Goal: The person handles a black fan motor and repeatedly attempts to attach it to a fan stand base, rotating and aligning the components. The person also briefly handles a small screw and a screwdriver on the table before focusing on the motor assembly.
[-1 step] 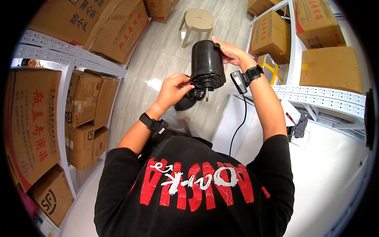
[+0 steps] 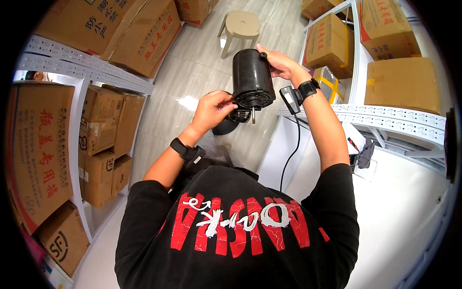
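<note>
Up in the air before me is a black cylindrical electric motor, tilted so that its ribbed end and thin metal shaft point down toward me. My right hand grips the motor along its right side and upper end; some of those fingers are hidden behind it. At the lower left rim, my left hand is closed, thumb and fingers pinching the edge near the vented end. A small black knob sticks out from the casing beside my right hand. Each wrist wears a black strap with a small device.
Cartons fill white metal shelving on the left, and more cartons stand on the right-hand rack. A beige stool stands on the tiled floor beyond the motor. From the right wrist device a black cable hangs down.
</note>
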